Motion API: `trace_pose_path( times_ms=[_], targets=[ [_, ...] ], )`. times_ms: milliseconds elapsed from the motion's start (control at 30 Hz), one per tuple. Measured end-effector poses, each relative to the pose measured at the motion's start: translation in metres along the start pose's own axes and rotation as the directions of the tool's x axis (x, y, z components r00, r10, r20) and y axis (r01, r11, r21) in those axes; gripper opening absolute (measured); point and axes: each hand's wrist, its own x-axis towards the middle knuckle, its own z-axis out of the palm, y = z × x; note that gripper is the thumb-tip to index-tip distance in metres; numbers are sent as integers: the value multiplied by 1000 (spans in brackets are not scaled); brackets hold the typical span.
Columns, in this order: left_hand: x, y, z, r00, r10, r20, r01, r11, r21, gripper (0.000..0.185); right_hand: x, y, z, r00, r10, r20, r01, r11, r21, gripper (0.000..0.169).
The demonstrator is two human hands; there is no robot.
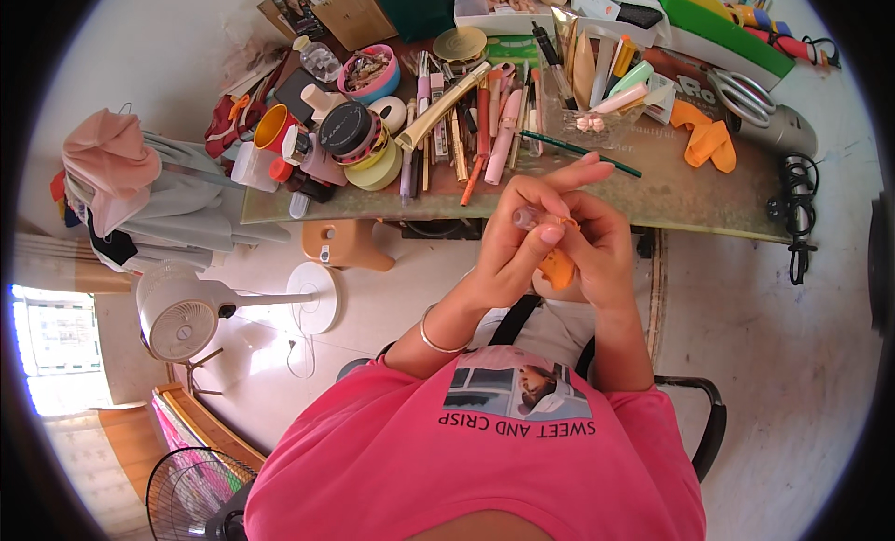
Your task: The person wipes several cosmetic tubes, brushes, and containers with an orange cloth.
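Both hands meet just off the front edge of the desk. My left hand (505, 251) pinches a small clear tube-like piece (526, 218) between thumb and fingers. Pressed close beside it, my right hand (598, 251) has its fingers curled around a soft orange piece (557, 269), which hangs below the fingertips. The fingers partly cover both items, and I cannot tell what the orange material is. Similar orange pieces (707, 139) lie on the desk to the right. A dark green pencil (584, 154) rests just beyond my fingers.
The glass-topped desk (727, 209) carries several makeup pens and brushes, jars (347, 130), a pink-and-blue bowl (368, 72) and a clear organizer (591, 126). A hair dryer (776, 125) and a corded styling tool (797, 191) lie right. A stool (346, 244) and white fan (183, 327) stand left.
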Motion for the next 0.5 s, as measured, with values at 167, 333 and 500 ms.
trace_pose_path(
  times_ms=[167,333,500],
  targets=[
    [-3,-3,-1,999,-40,31,37,996,84,16,2,-1,-4,979,170,109,-195,937,289,24],
    [-2,2,-4,998,-45,51,31,970,241,12,5,10,-11,974,159,160,-206,914,350,24],
    [3,13,-14,999,-4,52,-33,718,695,18,1,10,-7,993,-40,-111,28,994,-109,20]
  ],
)
